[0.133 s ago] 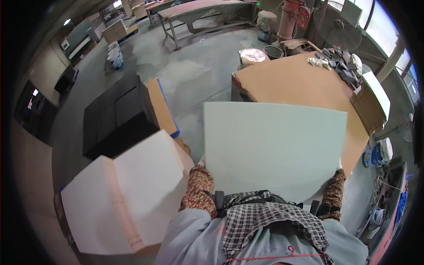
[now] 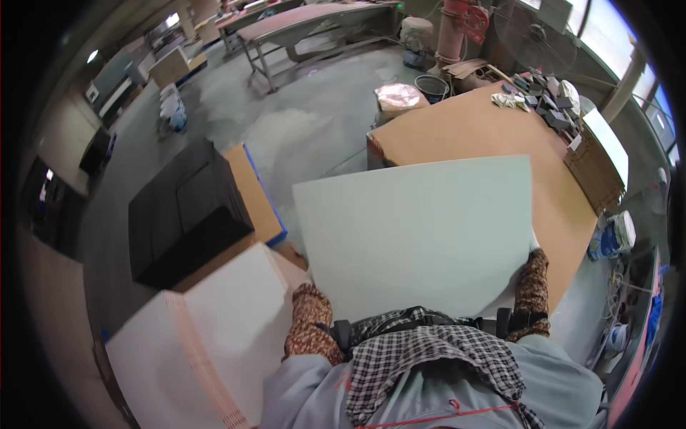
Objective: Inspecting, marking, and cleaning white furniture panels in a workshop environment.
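Note:
A large pale greenish-white panel [image 2: 418, 229] is held up in front of my body, tilted slightly with its right side higher. My left hand [image 2: 303, 276] grips its left edge, and only a sliver of a white glove shows there. At the opposite edge my right hand [image 2: 534, 242], also in white, holds the panel; its fingers are mostly hidden. Brown patterned sleeves cover both forearms. Close by on the left lies a stack of white panels [image 2: 236, 314] with a pinkish perforated strip across it. Behind the held panel is a brown board-topped table [image 2: 457, 132].
A stack of black panels [image 2: 189, 207] rests on the floor to the left. Grey blocks [image 2: 554, 107] are heaped at the brown table's far right, beside a pile of cut boards [image 2: 600, 161]. A bucket [image 2: 432, 89] and a long workbench [image 2: 307, 28] stand farther back.
The held panel has shifted left in view and tilted, its left side lower and its right side higher. Both hands keep their hold, and the whole view has turned a little.

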